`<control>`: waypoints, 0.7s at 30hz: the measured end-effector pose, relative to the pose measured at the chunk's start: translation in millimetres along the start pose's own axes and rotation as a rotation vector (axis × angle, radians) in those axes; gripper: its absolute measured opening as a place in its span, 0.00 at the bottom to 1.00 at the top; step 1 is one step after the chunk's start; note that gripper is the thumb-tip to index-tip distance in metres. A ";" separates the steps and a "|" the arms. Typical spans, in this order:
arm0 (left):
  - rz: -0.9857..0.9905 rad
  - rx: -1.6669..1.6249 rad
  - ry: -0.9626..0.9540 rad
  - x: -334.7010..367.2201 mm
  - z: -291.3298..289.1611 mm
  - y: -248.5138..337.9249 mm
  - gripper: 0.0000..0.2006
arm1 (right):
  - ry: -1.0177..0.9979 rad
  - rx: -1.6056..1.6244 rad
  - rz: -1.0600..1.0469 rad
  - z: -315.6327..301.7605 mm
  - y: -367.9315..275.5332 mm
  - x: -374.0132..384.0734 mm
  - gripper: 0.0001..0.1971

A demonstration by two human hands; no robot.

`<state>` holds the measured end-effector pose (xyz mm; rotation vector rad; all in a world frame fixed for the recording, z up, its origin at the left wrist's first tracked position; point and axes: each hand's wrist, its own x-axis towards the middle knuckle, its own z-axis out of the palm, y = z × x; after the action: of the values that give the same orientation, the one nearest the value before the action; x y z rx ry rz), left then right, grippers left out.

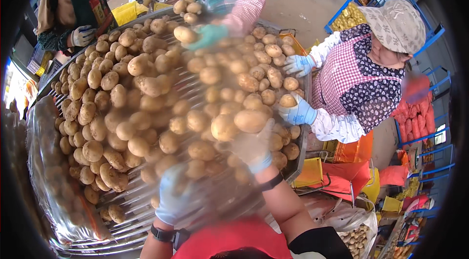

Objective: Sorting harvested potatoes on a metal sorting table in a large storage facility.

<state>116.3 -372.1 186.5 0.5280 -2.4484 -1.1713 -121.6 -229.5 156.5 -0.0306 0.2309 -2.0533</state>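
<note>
Many potatoes [110,80] are piled on a slatted metal sorting table [146,210]. My left hand [174,195], in a light blue glove, is over the bare slats at the near edge of the pile. It is blurred and its fingers cannot be made out. Further right, my right hand [253,149], in a pale glove with a blue cuff, curls under two large potatoes [251,121] raised above the others. Haze over the middle of the picture softens its fingers.
Across the table, a co-worker's green-gloved hand [207,36] holds potatoes. At right, a co-worker in a cap [398,24] has both gloved hands on the pile. A clear plastic bag [53,171] lies along the left edge. Coloured sacks [342,173] and a white bag [337,215] stand at lower right.
</note>
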 end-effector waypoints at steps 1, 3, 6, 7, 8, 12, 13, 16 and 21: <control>0.083 0.036 0.032 1.5 1.3 -5.2 0.21 | 0.066 -0.063 -0.053 -21.8 -9.3 -21.2 0.60; 0.081 0.107 0.031 -4.5 -6.4 -12.7 0.21 | 0.231 -0.185 -0.176 -54.8 -32.7 -74.4 0.56; -0.080 0.095 0.120 -40.0 -37.6 -36.1 0.22 | 0.421 -0.582 -0.512 -16.0 -61.6 -136.0 0.54; -0.121 0.088 0.116 -49.0 -47.0 -50.8 0.21 | 0.450 -0.583 -0.544 -19.0 -69.1 -162.7 0.54; -0.157 0.015 0.160 -54.5 -51.3 -57.5 0.20 | 0.521 -0.606 -0.639 -28.7 -75.1 -190.4 0.50; -0.255 0.033 0.222 -56.2 -53.4 -63.2 0.19 | 0.933 -0.476 -0.726 -128.1 -93.2 -267.5 0.47; -0.201 0.092 0.169 -52.3 -52.2 -54.3 0.19 | 1.150 -0.624 -0.644 -143.5 -94.9 -274.2 0.44; -0.014 0.200 0.091 -37.5 -39.5 -37.8 0.19 | 1.527 -1.064 -0.764 -189.5 -111.9 -289.5 0.33; -0.070 0.329 0.169 -62.8 -57.5 -40.8 0.18 | 1.092 -1.845 -0.876 -83.3 -63.3 -162.8 0.24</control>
<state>204.9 -403.2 177.0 0.7787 -2.5007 -0.7143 -109.4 -45.3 98.4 -0.1500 3.0369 -1.5750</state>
